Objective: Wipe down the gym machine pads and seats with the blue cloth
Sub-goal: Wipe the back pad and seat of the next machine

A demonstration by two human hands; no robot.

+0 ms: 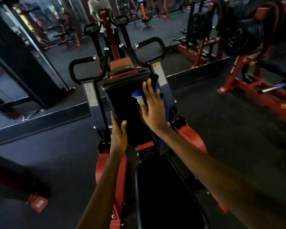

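Head view, the only one. Right hand [153,106] lies flat, fingers straight and spread, and presses the crumpled blue cloth [136,94] against the upper right side of the upright black vinyl chest pad [122,103]. It grips nothing. Left hand [118,134] holds the pad's lower left edge, thumb on the front face and fingers curled behind.

Risks: the cloth is pinned only by the palm, so a fast stroke could slide the hand off it or drop it beside the red steel frame [193,139]. It's bunched, so it will likely leave unwiped strips.

The cloth is dark blue with a paler fold showing, and part of it hangs down the pad's right side. Long black padded seat [163,187] sits below, with no cloth on it.
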